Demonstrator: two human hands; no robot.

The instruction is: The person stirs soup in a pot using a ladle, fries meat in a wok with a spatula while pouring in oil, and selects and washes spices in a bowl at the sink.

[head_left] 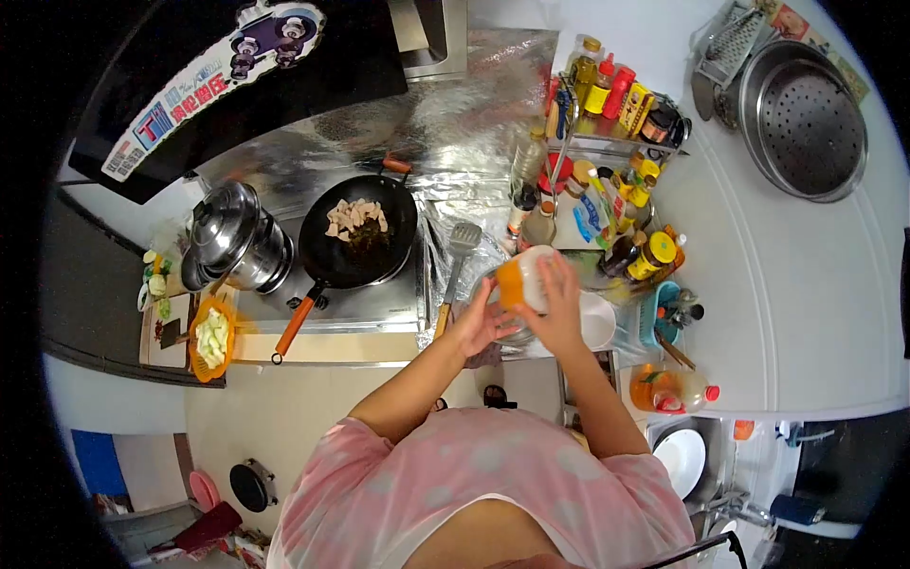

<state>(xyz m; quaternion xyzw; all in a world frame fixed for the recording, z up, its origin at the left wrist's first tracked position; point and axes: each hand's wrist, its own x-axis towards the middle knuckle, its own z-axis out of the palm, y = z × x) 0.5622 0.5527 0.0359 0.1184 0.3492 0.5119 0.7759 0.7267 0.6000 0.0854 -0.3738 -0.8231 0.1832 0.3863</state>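
Observation:
A white container with an orange end (512, 284) is tilted in front of me, slightly blurred. My right hand (557, 305) wraps its fingers around the white side. My left hand (482, 324) is close by the orange end, fingers spread and palm turned toward it; whether it touches is unclear. Partly hidden under my hands is a shiny round bowl (519, 334), and a white bowl (597, 321) stands to the right. A slotted spatula (464, 239) with a wooden handle lies left of my hands. Pale meat pieces (356, 220) sit in the black wok (324, 254) on the stove.
A lidded steel pot (251, 251) shares the stove. An orange basket of cut vegetables (212, 337) sits at left. Bottles crowd a condiment rack (607, 133). At right are a blue-green utensil holder (664, 313), an oil bottle (668, 389) and a steel strainer (810, 119).

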